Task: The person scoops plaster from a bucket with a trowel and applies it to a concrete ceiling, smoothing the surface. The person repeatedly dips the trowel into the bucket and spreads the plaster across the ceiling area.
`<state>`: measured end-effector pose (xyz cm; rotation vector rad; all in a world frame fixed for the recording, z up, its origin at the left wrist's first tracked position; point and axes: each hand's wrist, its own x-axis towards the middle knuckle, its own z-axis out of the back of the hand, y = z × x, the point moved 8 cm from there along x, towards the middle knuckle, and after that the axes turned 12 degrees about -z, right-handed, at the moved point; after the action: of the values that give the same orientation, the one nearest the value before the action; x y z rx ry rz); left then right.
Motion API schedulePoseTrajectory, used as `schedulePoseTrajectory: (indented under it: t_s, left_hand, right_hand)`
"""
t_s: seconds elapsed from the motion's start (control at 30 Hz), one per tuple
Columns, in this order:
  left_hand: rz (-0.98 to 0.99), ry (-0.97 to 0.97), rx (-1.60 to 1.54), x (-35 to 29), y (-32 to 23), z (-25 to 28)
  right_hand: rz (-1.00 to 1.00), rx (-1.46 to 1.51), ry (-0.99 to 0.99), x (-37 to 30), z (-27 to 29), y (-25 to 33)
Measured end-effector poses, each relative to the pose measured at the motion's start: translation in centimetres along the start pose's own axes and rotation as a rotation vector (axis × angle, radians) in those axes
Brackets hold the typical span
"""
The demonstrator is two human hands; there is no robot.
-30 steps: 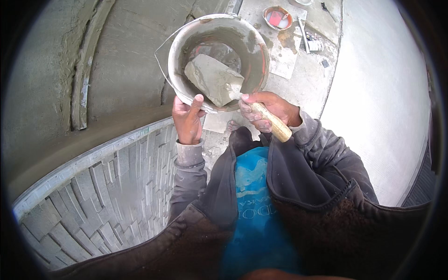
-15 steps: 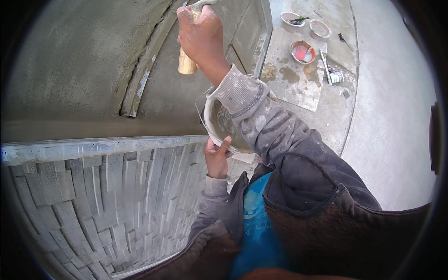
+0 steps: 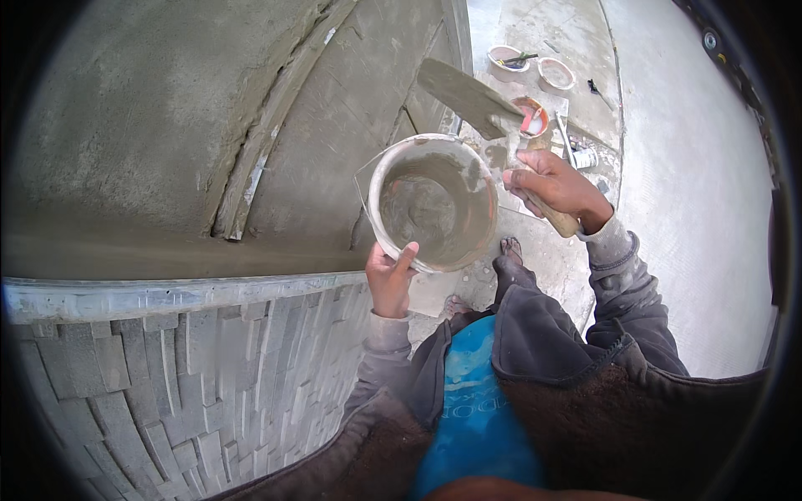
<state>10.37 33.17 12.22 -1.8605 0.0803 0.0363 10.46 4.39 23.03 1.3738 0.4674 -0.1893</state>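
Observation:
My left hand [image 3: 391,280] grips the near rim of a white bucket [image 3: 378,204], thumb over the edge. Grey wet mortar [image 3: 430,204] coats the bucket's inside and covers its bottom. To the right of the bucket, my right hand [image 3: 558,188] is closed around the wooden handle of a trowel [image 3: 472,96]. The trowel's mortar-smeared blade points up and to the left, past the bucket's far rim. At the left stands a grey plastered wall [image 3: 142,125], with a straight raised strip [image 3: 267,138] running up it beside a rough groove.
A pale ledge [image 3: 184,295] runs below the plaster, over grey strip-stone cladding [image 3: 167,384]. On the floor at the far right stand two white tubs [image 3: 556,75], an orange bucket [image 3: 541,113] and a small white can [image 3: 586,158]. My feet [image 3: 511,249] are under the bucket.
My right hand has come down from the wall to the right, carrying the trowel, whose blade now shows beyond the bucket. The bucket's inside is uncovered; my left hand keeps its hold.

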Motion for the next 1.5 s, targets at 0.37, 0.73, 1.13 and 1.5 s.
schedulePoseTrajectory:
  t_s: [0.37,0.73,1.13,1.5]
  left_hand:
    - [-0.167,0.227,0.312,10.3,1.0,-14.5]
    - [-0.133,0.14,0.285,13.9,2.2,-19.0]
    - [-0.195,0.149,0.318,15.2,1.9,-18.4]
    - [-0.035,-0.137,-0.025,15.2,3.5,-11.8]
  right_hand:
    - [-0.037,-0.932,0.087,10.2,6.6,-10.6]
    - [0.104,-0.722,0.17,13.4,13.1,-7.8]
    - [-0.006,-0.803,0.148,15.9,10.5,-11.7]
    - [-0.376,1.209,1.062,13.6,2.9,-4.5]
